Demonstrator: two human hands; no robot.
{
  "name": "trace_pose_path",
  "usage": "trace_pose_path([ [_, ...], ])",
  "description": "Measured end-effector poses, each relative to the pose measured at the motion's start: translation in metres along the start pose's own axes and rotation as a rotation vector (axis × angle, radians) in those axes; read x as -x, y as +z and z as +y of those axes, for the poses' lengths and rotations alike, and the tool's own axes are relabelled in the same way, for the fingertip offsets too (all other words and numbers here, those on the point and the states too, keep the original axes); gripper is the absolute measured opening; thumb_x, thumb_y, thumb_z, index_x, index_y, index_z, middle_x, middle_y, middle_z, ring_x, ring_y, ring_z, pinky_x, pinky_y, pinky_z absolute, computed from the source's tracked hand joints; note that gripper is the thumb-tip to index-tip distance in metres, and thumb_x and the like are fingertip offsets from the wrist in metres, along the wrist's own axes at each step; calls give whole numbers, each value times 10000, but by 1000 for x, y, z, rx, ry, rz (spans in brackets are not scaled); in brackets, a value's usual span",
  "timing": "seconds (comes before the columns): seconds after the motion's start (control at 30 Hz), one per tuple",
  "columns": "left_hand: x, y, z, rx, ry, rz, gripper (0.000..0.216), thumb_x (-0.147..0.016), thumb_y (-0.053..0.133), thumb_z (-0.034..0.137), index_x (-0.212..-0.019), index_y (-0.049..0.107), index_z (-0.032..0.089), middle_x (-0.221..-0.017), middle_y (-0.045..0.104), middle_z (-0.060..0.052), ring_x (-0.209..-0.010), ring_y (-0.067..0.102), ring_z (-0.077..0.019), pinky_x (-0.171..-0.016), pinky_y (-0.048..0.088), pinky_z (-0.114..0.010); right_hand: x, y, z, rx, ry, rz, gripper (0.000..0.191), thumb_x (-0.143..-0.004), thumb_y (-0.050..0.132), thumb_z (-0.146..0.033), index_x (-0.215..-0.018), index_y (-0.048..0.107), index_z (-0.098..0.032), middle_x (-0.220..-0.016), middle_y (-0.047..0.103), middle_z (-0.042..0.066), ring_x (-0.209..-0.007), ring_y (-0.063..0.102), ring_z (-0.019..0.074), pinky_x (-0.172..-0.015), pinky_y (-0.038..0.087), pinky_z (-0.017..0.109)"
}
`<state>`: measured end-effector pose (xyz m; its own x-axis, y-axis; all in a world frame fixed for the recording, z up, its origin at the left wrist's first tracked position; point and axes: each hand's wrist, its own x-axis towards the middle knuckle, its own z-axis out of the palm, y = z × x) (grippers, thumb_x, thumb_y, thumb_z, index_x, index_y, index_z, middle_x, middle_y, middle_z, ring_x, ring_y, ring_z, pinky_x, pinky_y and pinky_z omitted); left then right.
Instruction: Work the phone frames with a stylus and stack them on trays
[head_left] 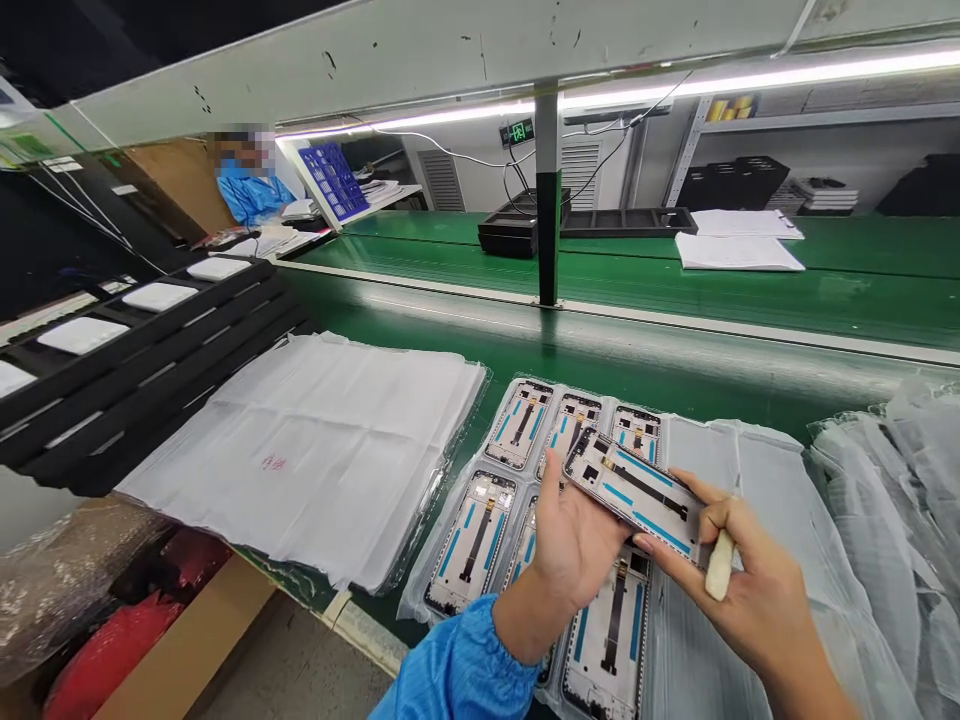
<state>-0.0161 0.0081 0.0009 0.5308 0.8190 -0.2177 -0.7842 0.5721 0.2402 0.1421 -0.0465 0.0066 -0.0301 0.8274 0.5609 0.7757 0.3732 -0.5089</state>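
Observation:
Both of my hands hold a phone screen frame [637, 490], tilted, its inner side up with blue strips and a dark flex cable. My left hand [574, 535], in a blue sleeve, supports its left end with the palm up and the thumb at its edge; the other fingers are mostly hidden beneath. My right hand [750, 590] grips the right end between thumb and fingers. A small pale, stick-like piece [721, 565] is also tucked in that hand. Below lies a clear plastic tray [480, 462] with several similar frames in its pockets, some partly covered by my hands.
To the left lies a tray stack covered with a white sheet [322, 450]. Crumpled translucent wrapping [885, 500] sits at the right. Black racks [157, 350] stand far left. A post [548, 200] rises behind the green bench [397, 325]; a person in blue [251, 190] sits beyond.

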Motion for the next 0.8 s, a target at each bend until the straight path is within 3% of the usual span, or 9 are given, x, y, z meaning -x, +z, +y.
trace_pose_path([
  [0.17,-2,-4,-1,23,-73,-30,834,-1016,288,777,-1410,676,153,-1486,583,-156,-1301,590,-323,-1016,499,-420,1,4,5,34,-68,24,470,-1111,624,-526,-877,373,-204,-1373,586,112,-1131,595,226,-818,458,341],
  [0.33,-4,-8,-2,16,-128,1,857,-1007,257,797,-1445,658,179,-1474,593,-162,-1227,632,-309,-823,512,-345,3,3,10,51,-85,-4,441,-1105,619,-527,-899,401,-203,-1414,566,123,-1227,550,249,-905,462,356],
  [0.43,-5,-10,-2,24,-153,60,842,-1021,240,775,-1431,664,174,-1453,606,-169,-1224,638,-322,-892,521,-396,2,-1,6,-9,-58,-3,279,-1115,614,-416,-1005,510,-181,-1463,532,120,-1319,517,253,-1027,437,354],
  [0.5,-5,-9,-1,33,-158,98,828,-1022,256,766,-1438,654,171,-1450,608,-172,-1225,639,-329,-974,511,-451,2,-2,2,-39,-11,28,147,-1133,540,-291,-1186,576,-159,-1501,498,120,-1389,484,250,-1127,388,365],
  [0.57,-5,-8,-1,33,-154,123,829,-1019,266,763,-1457,631,162,-1451,605,-180,-1221,641,-334,-1026,494,-486,3,-3,-3,-36,38,89,281,-1148,447,-206,-1398,566,-156,-1489,513,114,-1394,494,232,-1164,371,368],
  [0.7,-4,-5,-1,24,-132,126,827,-1027,249,743,-1467,611,144,-1437,612,-191,-1224,640,-339,-1055,483,-496,9,0,-8,-30,67,199,443,-1193,375,-211,-1630,442,-186,-1162,692,66,-1104,659,177,-947,496,296],
  [0.8,-3,-3,-2,23,-140,141,827,-1034,221,736,-1457,620,147,-1430,622,-177,-1216,647,-334,-1043,491,-482,14,2,-9,-18,61,171,440,-1238,318,-341,-1646,436,-224,-946,677,27,-862,648,129,-734,490,234],
])
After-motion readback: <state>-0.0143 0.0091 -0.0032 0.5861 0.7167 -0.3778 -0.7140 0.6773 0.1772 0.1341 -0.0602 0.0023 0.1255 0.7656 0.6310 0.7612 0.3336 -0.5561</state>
